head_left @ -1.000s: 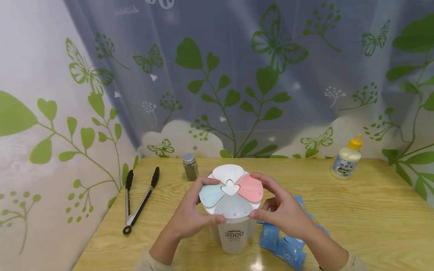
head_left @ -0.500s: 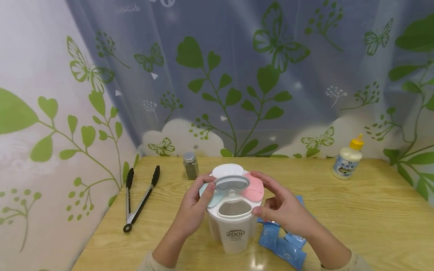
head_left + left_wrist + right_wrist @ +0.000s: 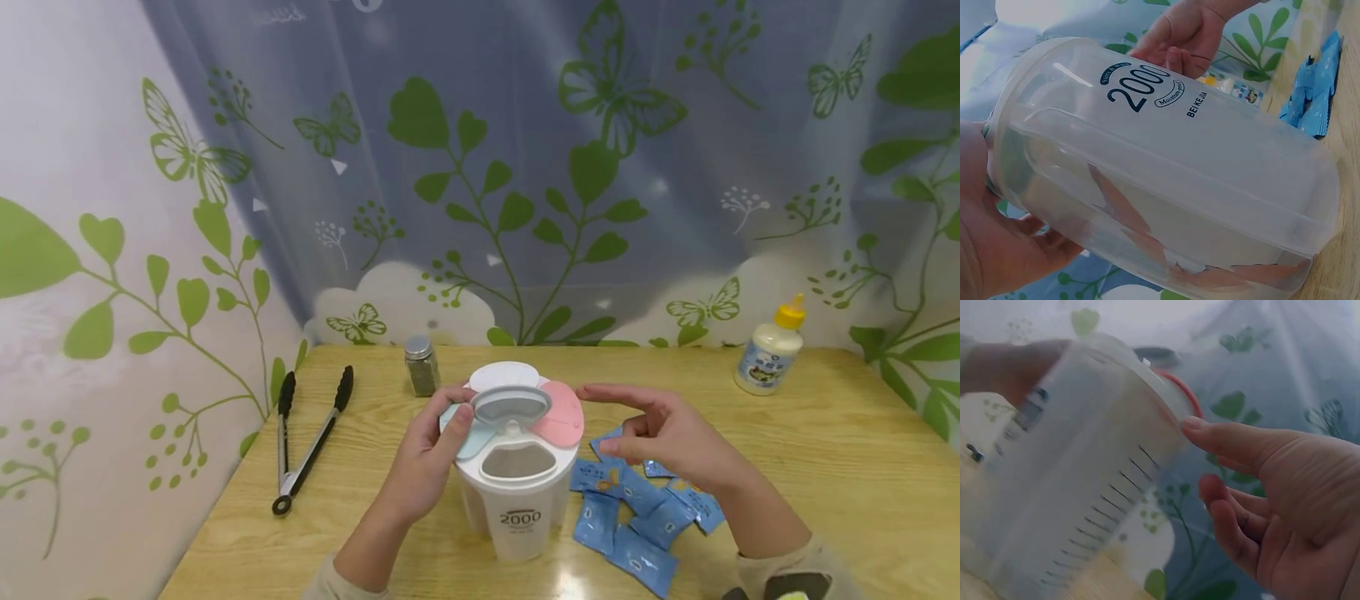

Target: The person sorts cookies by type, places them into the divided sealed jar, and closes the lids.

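Translucent container (image 3: 520,521), grey flap (image 3: 513,407) raised; left hand (image 3: 422,462) grips it; right hand (image 3: 671,437) loosely spread.

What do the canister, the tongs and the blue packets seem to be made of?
Canister: probably plastic, smooth; its cloudy, translucent wall suggests it.
Tongs: likely metal arms, from their silvery shine; black ends look matte, perhaps silicone or plastic.
Blue packets: apparently thin plastic or foil film, glossy, judging by creases and highlights.

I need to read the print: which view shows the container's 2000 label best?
The left wrist view: the 2000 label on the container is largest and sharpest there, BEI KEJIA legible too. The head view shows it smaller, fine print unreadable; the right wrist view shows it blurred and foreshortened.
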Tool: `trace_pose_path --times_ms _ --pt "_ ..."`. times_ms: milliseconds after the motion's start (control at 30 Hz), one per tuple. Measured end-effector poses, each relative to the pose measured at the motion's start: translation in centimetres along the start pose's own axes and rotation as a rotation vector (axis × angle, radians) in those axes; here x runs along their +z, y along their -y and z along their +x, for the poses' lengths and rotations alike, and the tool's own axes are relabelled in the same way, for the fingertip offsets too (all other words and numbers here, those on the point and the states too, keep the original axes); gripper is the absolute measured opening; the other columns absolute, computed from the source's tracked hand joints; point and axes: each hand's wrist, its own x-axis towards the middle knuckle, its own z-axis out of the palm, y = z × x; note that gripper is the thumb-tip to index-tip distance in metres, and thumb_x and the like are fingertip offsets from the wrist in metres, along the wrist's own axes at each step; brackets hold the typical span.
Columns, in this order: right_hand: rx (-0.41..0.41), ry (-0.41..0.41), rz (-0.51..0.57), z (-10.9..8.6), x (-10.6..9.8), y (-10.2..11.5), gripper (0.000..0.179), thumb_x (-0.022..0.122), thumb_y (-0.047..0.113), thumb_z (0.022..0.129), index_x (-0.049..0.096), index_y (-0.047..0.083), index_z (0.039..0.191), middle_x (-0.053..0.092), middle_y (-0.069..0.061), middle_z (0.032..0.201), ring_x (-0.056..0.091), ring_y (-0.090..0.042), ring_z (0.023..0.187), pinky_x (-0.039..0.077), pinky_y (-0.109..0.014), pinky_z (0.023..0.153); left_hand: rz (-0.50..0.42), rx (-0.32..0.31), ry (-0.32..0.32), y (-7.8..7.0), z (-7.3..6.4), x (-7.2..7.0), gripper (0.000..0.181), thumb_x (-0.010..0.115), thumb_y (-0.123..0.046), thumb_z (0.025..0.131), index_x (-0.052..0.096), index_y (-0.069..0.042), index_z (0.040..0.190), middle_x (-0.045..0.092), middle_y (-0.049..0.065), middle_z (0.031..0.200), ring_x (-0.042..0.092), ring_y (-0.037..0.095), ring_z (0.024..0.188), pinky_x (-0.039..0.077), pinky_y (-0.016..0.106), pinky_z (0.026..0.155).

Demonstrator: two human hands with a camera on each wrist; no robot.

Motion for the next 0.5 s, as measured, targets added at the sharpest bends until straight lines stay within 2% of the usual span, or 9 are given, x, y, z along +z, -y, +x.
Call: trace_pose_path --times_ms 100,267,500 --pt "-0.006 0.009 0.007 -0.3 -2.0 -1.5 0.058 0.064 -0.005 0.092 0.045 0.001 0.146 0.056 0.004 0.145 0.049 -0.011 0.057 0.048 -0.028 0.055 0.011 0.003 0.0 -0.1 0.0 0.0 0.022 0.043 -0.017 0.107 0.054 -0.002 0.118 0.048 0.019 0.147 0.035 0.038 0.146 0.037 0.027 0.112" --pt "0.004 0.003 -0.011 -1.1 -5.0 -3.6 0.055 0.062 -0.007 0.093 0.044 -0.003 0.145 0.06 0.006 0.141 0.051 -0.016 0.059 0.049 -0.029 0.058 0.015 0.003 -0.009 -0.1 0.1 0.1 0.021 0.043 -0.017 0.107 0.054 -0.002 0.117 0.049 0.019 0.147 0.032 0.039 0.148 0.027 0.056 0.118" --pt "-0.011 0.051 -0.005 -2.0 -7.2 -5.4 0.054 0.058 -0.008 0.095 0.039 -0.008 0.145 0.059 0.004 0.142 0.045 -0.026 0.06 0.049 -0.033 0.058 0.015 0.009 -0.01 0.0 0.0 0.1 0.021 0.042 -0.017 0.107 0.053 -0.002 0.117 0.049 0.02 0.147 0.03 0.041 0.148 0.022 0.062 0.119"
